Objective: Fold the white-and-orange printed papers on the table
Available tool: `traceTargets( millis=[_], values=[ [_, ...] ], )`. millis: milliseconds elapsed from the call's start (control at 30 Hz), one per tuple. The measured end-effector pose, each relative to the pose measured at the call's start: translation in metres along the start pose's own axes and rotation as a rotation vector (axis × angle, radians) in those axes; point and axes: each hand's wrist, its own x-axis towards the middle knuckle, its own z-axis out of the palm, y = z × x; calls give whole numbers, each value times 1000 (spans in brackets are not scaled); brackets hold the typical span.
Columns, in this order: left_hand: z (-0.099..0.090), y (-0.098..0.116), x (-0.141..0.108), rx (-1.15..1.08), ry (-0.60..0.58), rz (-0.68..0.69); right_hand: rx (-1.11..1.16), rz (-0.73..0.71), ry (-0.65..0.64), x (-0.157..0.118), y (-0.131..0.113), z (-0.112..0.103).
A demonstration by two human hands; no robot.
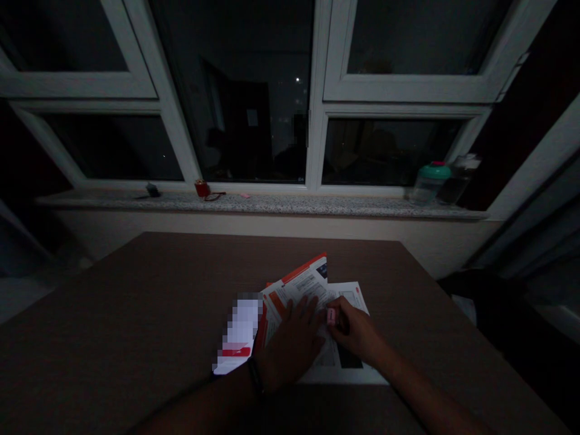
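Note:
A printed booklet (304, 284) with orange-red edging lies open on the table, one page folded at an angle with its corner pointing to the back. My left hand (295, 335) rests flat on that page, fingers spread and a dark band round the wrist. Between the thumb and fingers of my right hand (357, 331) is a small pink eraser (331, 316) with a dark mark on it. It is held just over the booklet, close to my left fingertips; whether it touches the paper I cannot tell. My left hand and forearm hide part of the pages.
Left of the booklet, a phone (240, 326) with a bright, blurred-out screen lies on the brown table (181, 284). Behind, the stone windowsill (290, 204) carries a small red container (202, 188), a bottle with a green lid (430, 181) and a clear jar (460, 178). The room is dim.

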Motion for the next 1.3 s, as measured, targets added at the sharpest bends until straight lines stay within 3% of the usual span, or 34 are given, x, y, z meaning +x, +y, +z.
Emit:
traceTargets(
  millis=[133, 333, 600, 900, 1167, 1300],
  values=[
    [0, 0, 0, 10, -3, 5, -3, -5, -31, 0, -2, 0],
    [-1, 1, 1, 12, 28, 16, -8, 54, 45, 7, 1, 4],
    [-5, 1, 0, -2, 6, 4, 18, -21, -61, 4, 0, 3],
    [-3, 1, 0, 11, 3, 1, -35, 87, 78, 13, 2, 4],
    [3, -1, 0, 3, 10, 6, -15, -49, -86, 4, -2, 1],
    [2, -1, 0, -4, 13, 20, 25, -7, -78, 6, -1, 2]
  ],
)
